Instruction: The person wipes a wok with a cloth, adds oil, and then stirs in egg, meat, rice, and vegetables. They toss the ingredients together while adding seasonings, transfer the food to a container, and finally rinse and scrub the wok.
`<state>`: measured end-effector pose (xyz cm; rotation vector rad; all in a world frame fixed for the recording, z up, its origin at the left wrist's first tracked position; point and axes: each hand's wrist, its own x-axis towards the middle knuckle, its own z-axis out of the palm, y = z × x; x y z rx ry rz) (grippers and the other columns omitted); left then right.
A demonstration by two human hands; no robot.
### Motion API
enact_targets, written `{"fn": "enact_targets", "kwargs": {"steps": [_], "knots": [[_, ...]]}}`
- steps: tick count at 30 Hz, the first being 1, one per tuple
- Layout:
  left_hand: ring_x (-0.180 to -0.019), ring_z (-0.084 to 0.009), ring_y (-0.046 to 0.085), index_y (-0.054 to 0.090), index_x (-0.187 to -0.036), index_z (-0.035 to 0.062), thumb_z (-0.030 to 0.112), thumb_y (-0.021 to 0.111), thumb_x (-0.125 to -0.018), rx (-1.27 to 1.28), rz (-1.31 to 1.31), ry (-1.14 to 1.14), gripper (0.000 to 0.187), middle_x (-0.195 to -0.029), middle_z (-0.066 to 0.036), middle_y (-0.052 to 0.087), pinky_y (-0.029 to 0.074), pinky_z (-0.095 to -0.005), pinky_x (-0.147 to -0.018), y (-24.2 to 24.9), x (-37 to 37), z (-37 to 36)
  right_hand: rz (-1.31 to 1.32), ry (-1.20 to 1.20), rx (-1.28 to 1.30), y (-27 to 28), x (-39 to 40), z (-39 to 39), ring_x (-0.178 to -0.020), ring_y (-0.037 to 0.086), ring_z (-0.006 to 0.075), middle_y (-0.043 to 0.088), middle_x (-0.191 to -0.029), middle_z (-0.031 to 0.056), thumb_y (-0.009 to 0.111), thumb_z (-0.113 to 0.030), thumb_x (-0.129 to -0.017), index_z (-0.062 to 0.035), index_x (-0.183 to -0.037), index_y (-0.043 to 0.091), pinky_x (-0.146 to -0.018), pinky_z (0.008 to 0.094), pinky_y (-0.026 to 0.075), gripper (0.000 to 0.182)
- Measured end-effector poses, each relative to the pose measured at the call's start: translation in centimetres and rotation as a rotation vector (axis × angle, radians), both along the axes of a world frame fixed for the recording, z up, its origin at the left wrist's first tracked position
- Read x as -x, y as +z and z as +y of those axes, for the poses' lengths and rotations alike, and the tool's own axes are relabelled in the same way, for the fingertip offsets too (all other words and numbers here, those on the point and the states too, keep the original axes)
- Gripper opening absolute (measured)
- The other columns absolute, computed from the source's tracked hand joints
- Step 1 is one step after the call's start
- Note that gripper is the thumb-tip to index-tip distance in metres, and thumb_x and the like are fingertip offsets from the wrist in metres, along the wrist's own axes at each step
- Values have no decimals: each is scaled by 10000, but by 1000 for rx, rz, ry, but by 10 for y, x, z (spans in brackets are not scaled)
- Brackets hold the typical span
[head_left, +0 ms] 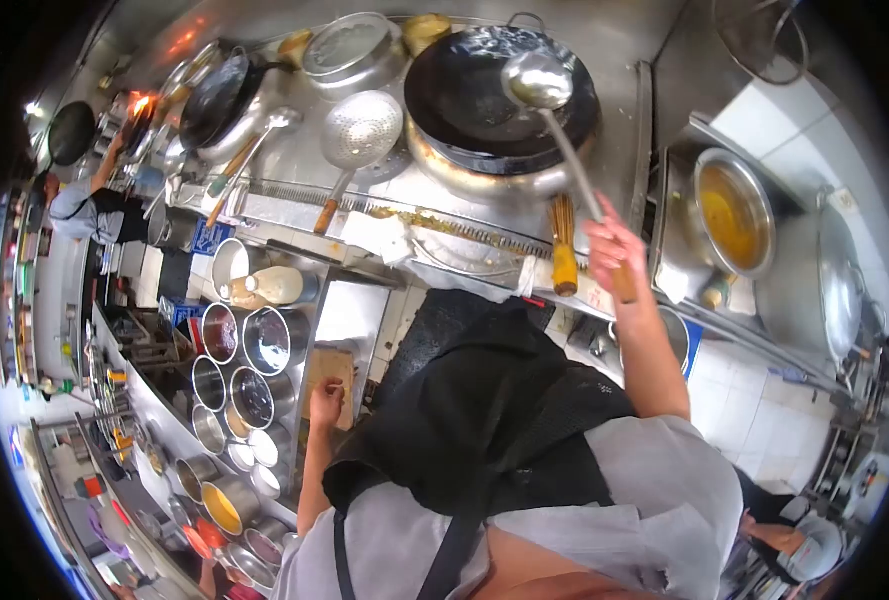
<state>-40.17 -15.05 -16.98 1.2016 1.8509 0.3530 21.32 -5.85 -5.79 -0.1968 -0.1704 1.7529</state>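
Note:
My right hand [617, 250] is closed round the wooden-ended handle of a steel ladle [539, 80]. The ladle's bowl is over the right part of a black wok [465, 95] on the stove. Below the wok, a bamboo brush [564, 245] with a yellow handle stands near my right hand. My left hand [327, 402] rests, fingers curled, at a brown board or piece of cardboard [333, 372] on the steel counter; whether it grips anything is hidden. A perforated skimmer [362, 130] lies left of the wok.
Several pots of sauces [268, 340] stand on the left counter. At the right are a bowl of yellow liquid [733, 215] and a large lidded pot [835, 280]. Another person [85, 213] works near flames at the far left; one more [810, 545] is at lower right.

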Motion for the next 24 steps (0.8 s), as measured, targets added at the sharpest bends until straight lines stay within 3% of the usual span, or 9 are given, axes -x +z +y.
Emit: {"fn": "enact_targets", "kwargs": {"steps": [3,7,13,15,17,18,21,22,24], "knots": [[-704,-137,601,621,-1023,-11,71,610,-868,-126,-105,-4,176,-804,-69,642,491,-262,-659,12,-7,21,-296,-251,5,46,-24,-59,-439,396,14,476,-739,3,523,-89,-940,-158,-1474,283,-324,151,341,590],[-853,-134,599,620,-1075,0,14,664,-833,-306,-492,-337,246,-980,-80,639,489,-265,-774,122,-115,68,-725,-549,241,94,-44,-126,-463,413,60,450,-685,15,496,-40,-906,-179,-1508,223,-361,178,354,676],[-1022,-293,545,623,-1148,103,20,744,-658,-608,-881,-1426,512,-1150,-98,550,476,-382,-889,271,-233,59,-1509,-660,756,113,-51,-170,-467,420,99,527,-764,63,441,19,-814,-167,-1518,204,-410,258,395,766],[-998,-281,546,650,-1119,102,-32,701,-629,-721,-943,-1516,511,-1152,-97,550,496,-356,-817,276,-238,50,-2018,-483,988,108,-53,-178,-715,624,228,612,-1013,175,448,10,-812,-87,-1503,215,-617,336,523,736],[-951,-280,559,671,-1018,75,-37,688,-623,-803,-967,-1450,411,-1086,-91,571,497,-358,-788,281,-231,43,-2583,-754,568,27,-121,-208,-1175,556,315,518,-1337,204,481,-31,-833,-59,-1491,217,-967,380,451,709],[-913,-275,564,671,-954,61,-35,687,-627,-883,-1005,-1421,341,-1045,-85,581,496,-358,-767,284,-226,39,-2345,-674,704,55,-89,-196,-1374,343,349,362,-1466,242,488,-28,-824,-62,-1495,216,-1115,371,285,724],[-828,-266,579,655,-820,37,0,687,-665,-1047,-973,-1400,163,-953,-76,601,492,-365,-715,299,-217,34,-2318,-894,387,42,-84,-148,-1377,326,371,323,-1486,251,488,-21,-823,-60,-1498,204,-1122,361,272,733],[-826,-268,578,657,-820,40,27,687,-685,-1090,-931,-1413,139,-961,-80,604,489,-363,-706,304,-214,37,-2486,-1024,355,36,-77,-121,-1129,573,357,542,-1263,243,495,-23,-835,-87,-1502,196,-954,388,458,734],[-841,-256,563,646,-797,56,48,669,-667,-1162,-835,-1403,132,-931,-65,585,471,-362,-669,320,-203,37,-1717,-642,459,76,-28,-79,-659,596,218,594,-852,125,499,-42,-871,-148,-1504,192,-593,356,505,711]]}}
